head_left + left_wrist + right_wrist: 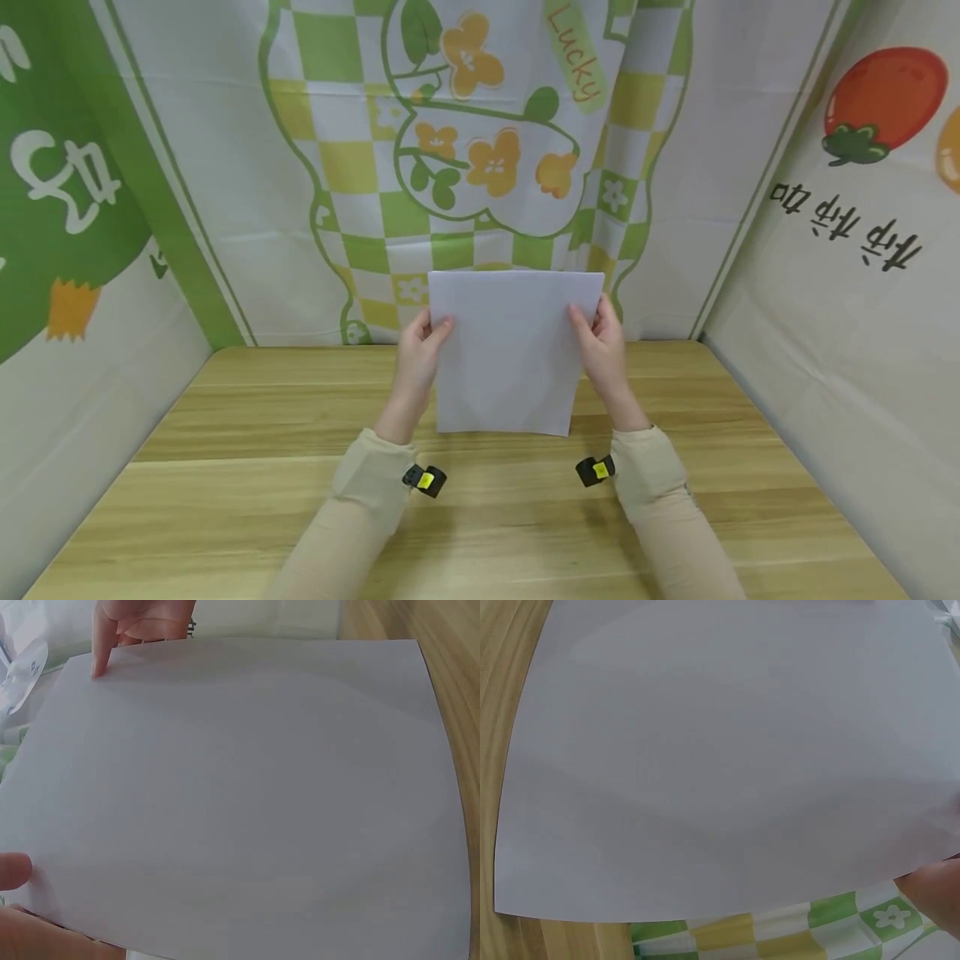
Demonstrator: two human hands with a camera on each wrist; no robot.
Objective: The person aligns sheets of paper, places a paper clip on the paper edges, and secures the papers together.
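A blank white sheet of paper (510, 358) is held upright near the back of the table, its lower edge close over the wood. My left hand (420, 354) pinches its left side, thumb on the near face and fingers behind. On the opposite side my right hand (603, 346) pinches it the same way, a little below the top corner. In the left wrist view the paper (255, 795) fills most of the picture, with the right hand (146, 619) at its far edge. The right wrist view shows the paper (720, 765) slightly bowed, with part of the right hand (934, 892) at its edge.
The wooden table (225, 500) spreads under both forearms. Behind it hangs a green and yellow checked curtain (352, 167) with flower prints. Printed cloth walls stand at the left and at the right, the right wall (825, 333) bearing a tomato picture. Each wrist carries a small black strap device (426, 481).
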